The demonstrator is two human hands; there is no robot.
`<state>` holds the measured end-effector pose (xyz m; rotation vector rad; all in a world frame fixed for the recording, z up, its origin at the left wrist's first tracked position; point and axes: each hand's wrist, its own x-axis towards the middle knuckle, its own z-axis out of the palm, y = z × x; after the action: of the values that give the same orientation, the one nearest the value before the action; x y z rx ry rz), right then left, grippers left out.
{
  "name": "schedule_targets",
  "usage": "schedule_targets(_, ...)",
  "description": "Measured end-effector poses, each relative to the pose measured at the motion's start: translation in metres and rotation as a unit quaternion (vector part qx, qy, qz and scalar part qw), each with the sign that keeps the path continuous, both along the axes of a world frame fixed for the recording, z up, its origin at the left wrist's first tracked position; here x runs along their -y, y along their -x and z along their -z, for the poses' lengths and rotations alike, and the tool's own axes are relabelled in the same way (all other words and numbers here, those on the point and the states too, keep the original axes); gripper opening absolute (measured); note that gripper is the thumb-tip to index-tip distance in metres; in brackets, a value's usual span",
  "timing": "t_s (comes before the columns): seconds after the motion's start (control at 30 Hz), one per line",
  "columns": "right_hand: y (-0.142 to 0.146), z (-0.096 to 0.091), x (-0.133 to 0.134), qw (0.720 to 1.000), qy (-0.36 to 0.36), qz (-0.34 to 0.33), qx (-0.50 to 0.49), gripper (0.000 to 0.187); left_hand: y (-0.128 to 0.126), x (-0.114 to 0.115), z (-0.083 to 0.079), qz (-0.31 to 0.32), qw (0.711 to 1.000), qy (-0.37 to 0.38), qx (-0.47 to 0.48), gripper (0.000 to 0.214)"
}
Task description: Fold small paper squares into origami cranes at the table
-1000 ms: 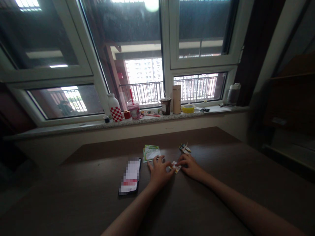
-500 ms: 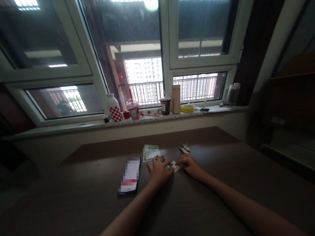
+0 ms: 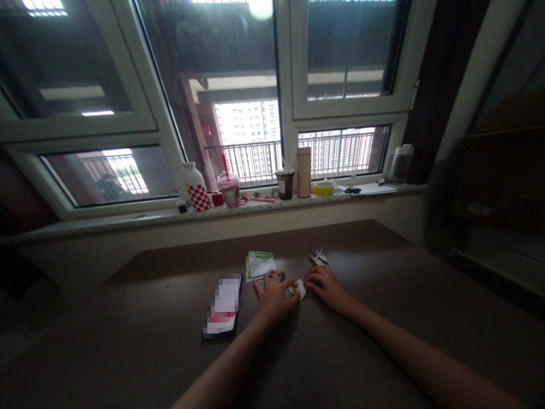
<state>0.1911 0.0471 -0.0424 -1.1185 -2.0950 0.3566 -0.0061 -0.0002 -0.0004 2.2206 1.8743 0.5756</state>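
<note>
Small white-and-yellow paper piece (image 3: pixel 301 289) lies on dark brown table (image 3: pixel 417 295), well in from far edge. Left hand (image 3: pixel 275 295) touches its left side, thumb and forefinger slightly parted; right hand (image 3: pixel 327 286) curled at its right edge; cannot tell whether either grips. Black-edged rectangular phone (image 3: pixel 223 304) leftward; brown surface spreads wide rightward.

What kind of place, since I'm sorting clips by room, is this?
Likely an indoor room, home or office unclear: brown wood-look table, speckled grey stone windowsill, and large white-framed glass window.
</note>
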Motion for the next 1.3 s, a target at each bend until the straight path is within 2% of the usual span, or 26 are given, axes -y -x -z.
schedule_targets(0.43,0.004,-0.005,0.007,0.998,-0.010,0.021,0.055,0.008,0.001,0.001,-0.001,0.043,0.999,0.010,-0.028,0.035)
schedule_targets(0.67,0.004,-0.001,0.004,0.998,-0.016,0.021,0.064,0.007,0.004,-0.001,0.001,0.053,0.998,0.016,-0.028,0.032)
schedule_targets(1.1,0.013,-0.008,0.011,0.987,-0.007,0.078,0.139,0.012,0.003,-0.004,0.000,0.049,0.998,0.034,-0.023,0.037)
schedule_targets(1.3,0.018,-0.010,0.012,0.985,-0.003,0.094,0.142,0.013,0.003,-0.004,-0.003,0.050,0.997,0.051,-0.032,0.037)
